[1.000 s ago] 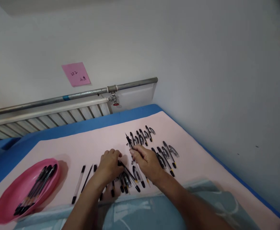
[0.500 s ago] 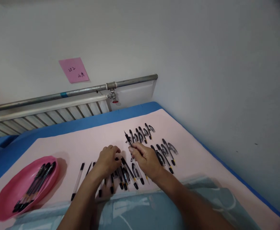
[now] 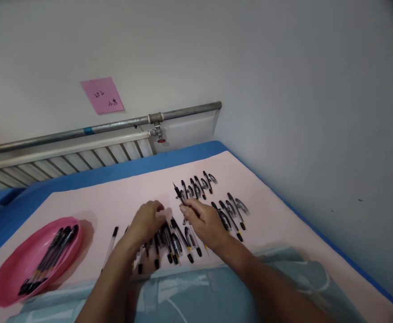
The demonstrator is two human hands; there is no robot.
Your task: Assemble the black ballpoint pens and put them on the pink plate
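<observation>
My right hand point(image 3: 205, 222) pinches a black pen part point(image 3: 179, 193) whose thin tip points up and away. My left hand point(image 3: 146, 224) is curled, fingers down, on a cluster of pens and caps point(image 3: 172, 242) lying on the pink sheet point(image 3: 129, 197); whether it grips one I cannot see. Two rows of black caps point(image 3: 198, 185) and pen parts point(image 3: 232, 211) lie just beyond my right hand. A single clear pen with a black cap point(image 3: 111, 242) lies left of my left forearm.
A pink oval tray point(image 3: 4, 278) at the near left holds several assembled black pens point(image 3: 48, 258). The blue table edge point(image 3: 122, 172) meets a white wall with a radiator point(image 3: 65, 159), a metal pipe point(image 3: 115, 125) and a pink note point(image 3: 102, 95). Teal fabric point(image 3: 199, 291) lies along the near edge.
My left hand slid slightly left and down over the pen cluster. My right hand kept its hold on the pen part. The view tilted a little.
</observation>
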